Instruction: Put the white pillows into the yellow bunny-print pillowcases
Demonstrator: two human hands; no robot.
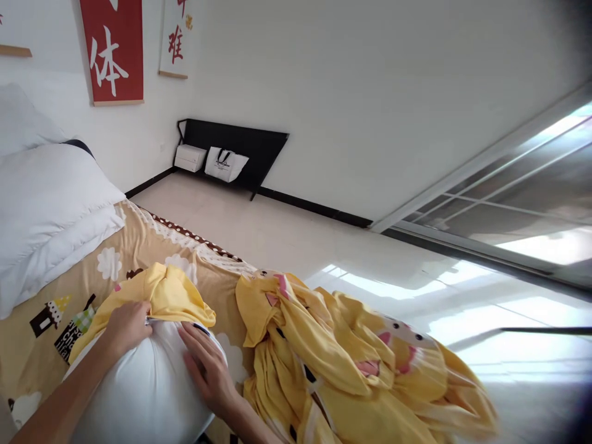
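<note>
On printed bedsheet (226, 302), wht pillow (139, 398) w/ yel. cover (173, 293), shiny flr (287, 231)

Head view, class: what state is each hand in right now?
Left hand: closed, gripping the smaller yellow cloth at its edge.
Right hand: open, resting against the nearest white pillow.

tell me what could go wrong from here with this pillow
The yellow pillowcase leaves most of the visible white pillow bare, so it might slip off if the left hand loosens. The bulging pillow could bunch the pillowcase. The heaped yellow cartoon-print bedding at the bed edge may slide onto the floor.
</note>
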